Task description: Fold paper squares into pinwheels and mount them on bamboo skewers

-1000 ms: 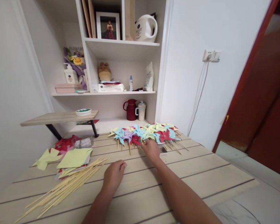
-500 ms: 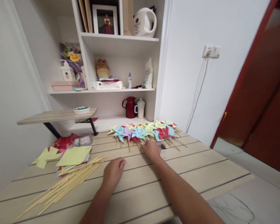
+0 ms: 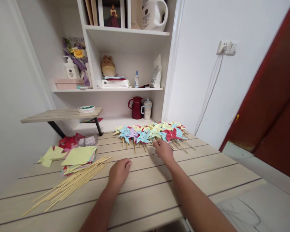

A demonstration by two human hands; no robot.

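Pinwheels (image 3: 151,133) lie in a row along the far edge of your table (image 3: 207,175), sticks toward you. Your right hand (image 3: 163,150) rests at their near edge, fingers loosely curled on the sticks; you cannot tell whether it pinches one. Your left hand (image 3: 119,172) lies loosely curled on bare planks. Bamboo skewers (image 3: 70,185) and paper squares (image 3: 78,158) fill the left side; open boards lie to your right.

Slatted wooden table (image 3: 207,174) bears pinwheels (image 3: 149,133), skewers (image 3: 70,185), paper squares (image 3: 78,156).
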